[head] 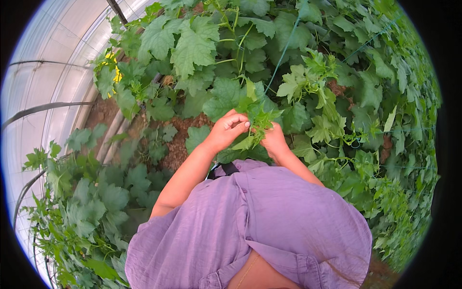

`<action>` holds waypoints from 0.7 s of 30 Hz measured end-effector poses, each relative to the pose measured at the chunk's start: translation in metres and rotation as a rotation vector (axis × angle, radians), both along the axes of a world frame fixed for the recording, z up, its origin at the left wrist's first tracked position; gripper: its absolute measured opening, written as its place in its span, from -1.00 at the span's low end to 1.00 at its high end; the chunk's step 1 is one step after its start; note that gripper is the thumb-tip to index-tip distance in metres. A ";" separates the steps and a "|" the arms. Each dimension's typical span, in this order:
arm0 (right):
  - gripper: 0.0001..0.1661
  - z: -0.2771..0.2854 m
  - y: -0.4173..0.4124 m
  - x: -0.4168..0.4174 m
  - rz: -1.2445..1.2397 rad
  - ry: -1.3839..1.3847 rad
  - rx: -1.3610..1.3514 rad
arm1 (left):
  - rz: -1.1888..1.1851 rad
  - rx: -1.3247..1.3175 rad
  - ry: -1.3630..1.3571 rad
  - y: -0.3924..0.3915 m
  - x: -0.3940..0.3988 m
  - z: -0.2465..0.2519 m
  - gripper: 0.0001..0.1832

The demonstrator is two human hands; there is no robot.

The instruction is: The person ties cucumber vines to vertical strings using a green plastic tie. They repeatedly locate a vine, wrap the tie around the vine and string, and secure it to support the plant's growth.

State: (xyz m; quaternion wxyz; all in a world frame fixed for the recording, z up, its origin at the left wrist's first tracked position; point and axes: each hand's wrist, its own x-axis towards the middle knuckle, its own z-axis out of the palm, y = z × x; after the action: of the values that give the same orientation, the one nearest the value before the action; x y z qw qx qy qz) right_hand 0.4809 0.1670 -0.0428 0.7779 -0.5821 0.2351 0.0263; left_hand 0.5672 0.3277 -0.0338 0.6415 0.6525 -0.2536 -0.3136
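Observation:
Just above the purple shirt, both hands meet at a leafy vine shoot tip (pixel 261 121) of a climbing plant. My left hand (pixel 228 129) is at the shoot's left side, thumb and forefinger close together; whether something thin is pinched between them cannot be told. My right hand (pixel 273 139) is partly hidden behind the shoot's small leaves, with its fingers curled around the stem side. A thin teal string (pixel 285 54) runs down from the top to just above the shoot. Broad lobed leaves (pixel 196 43) surround the hands.
Dense vines fill the right side, crossed by more teal strings (pixel 373 38). At left stand a plastic greenhouse wall (pixel 47 83) and dark curved bars (pixel 43 107). Brown soil (pixel 180 142) and pale pipes (pixel 112 139) show between leaves. Yellow flowers (pixel 117 75) are at upper left.

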 end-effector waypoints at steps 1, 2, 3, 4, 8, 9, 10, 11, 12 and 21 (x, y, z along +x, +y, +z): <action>-0.70 -0.005 -0.003 -0.001 0.017 0.051 0.000 | -0.007 -0.013 -0.011 -0.001 0.000 0.003 -0.83; -0.70 -0.010 -0.003 -0.002 0.034 0.074 -0.011 | -0.014 -0.026 -0.023 -0.001 0.000 0.006 -0.83; -0.71 -0.011 -0.003 -0.004 0.049 0.096 -0.024 | -0.019 -0.042 -0.038 -0.001 0.000 0.006 -0.82; -0.71 -0.012 -0.003 -0.006 0.063 0.118 -0.037 | -0.025 -0.058 -0.054 -0.001 0.000 0.007 -0.82; -0.71 -0.002 0.011 -0.008 0.060 -0.181 -0.143 | -0.077 0.018 -0.091 -0.002 0.003 0.005 -0.78; -0.73 -0.007 0.013 -0.008 0.067 -0.257 -0.226 | -0.044 0.034 -0.083 -0.002 0.003 0.005 -0.76; -0.74 -0.010 0.014 -0.009 0.075 -0.331 -0.309 | -0.012 0.049 -0.074 -0.003 0.002 0.004 -0.74; -0.77 -0.012 0.013 -0.012 0.154 -0.257 -0.369 | 0.020 0.064 -0.066 -0.003 0.001 0.003 -0.72; -0.79 -0.008 0.013 -0.013 0.239 -0.185 -0.425 | 0.049 0.038 -0.013 -0.002 0.002 0.001 -0.72; -0.96 0.045 0.028 0.001 -0.090 -0.356 -0.046 | 0.046 -0.051 0.425 0.008 0.008 -0.016 -0.78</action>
State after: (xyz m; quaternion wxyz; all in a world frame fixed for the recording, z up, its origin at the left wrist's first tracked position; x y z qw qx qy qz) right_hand 0.4818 0.1946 0.0018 0.7942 -0.5839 0.1201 -0.1176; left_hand 0.5752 0.3353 -0.0496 0.7039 0.5608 -0.1056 -0.4230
